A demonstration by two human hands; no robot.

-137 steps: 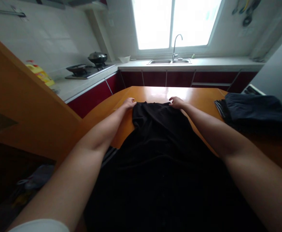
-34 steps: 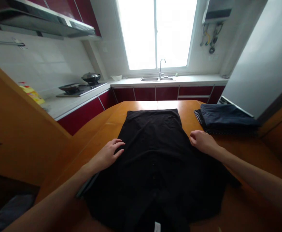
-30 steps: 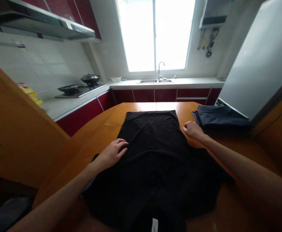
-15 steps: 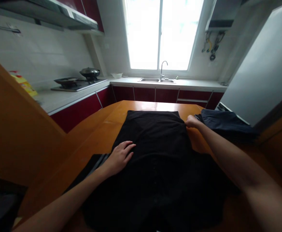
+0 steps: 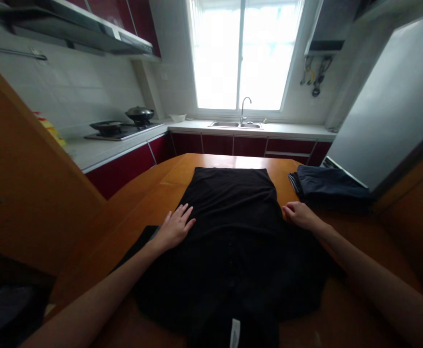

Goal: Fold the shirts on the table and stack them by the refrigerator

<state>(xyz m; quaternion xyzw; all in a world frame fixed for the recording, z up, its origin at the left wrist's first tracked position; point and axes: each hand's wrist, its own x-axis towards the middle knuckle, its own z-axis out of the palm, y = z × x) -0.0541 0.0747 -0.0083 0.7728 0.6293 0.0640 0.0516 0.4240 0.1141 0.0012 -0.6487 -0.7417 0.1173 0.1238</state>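
Right hand [image 5: 298, 215]: half a second ago at the shirt's side edge up by the far hem; now drawn back toward the wearer, beside the same edge close to where the sleeve begins. Fingers curled in; cannot tell whether cloth is pinched between them.

Left hand [image 5: 176, 227]: open, palm down, fingers a little spread, resting on the opposite side edge of the black shirt [image 5: 233, 208]. Position nearly unchanged.

Shirt lies spread on the table [image 5: 153, 191] between and beneath the hands, hem beyond them, collar end nearer the wearer. Slanting creases remain past the left hand's fingertips. Judgement: body mostly flat, straightening of the right side shifted from hem to sleeve end.

Folded clothes [image 5: 334, 186] stacked just beyond the right hand, apart from the shirt.

Labels: white tag [image 5: 235, 332] at the collar, nearer the wearer than either hand; any print illegible. Yellow bottle [image 5: 52, 130], far off past the left hand, partly hidden; no wording readable. No brand made out.
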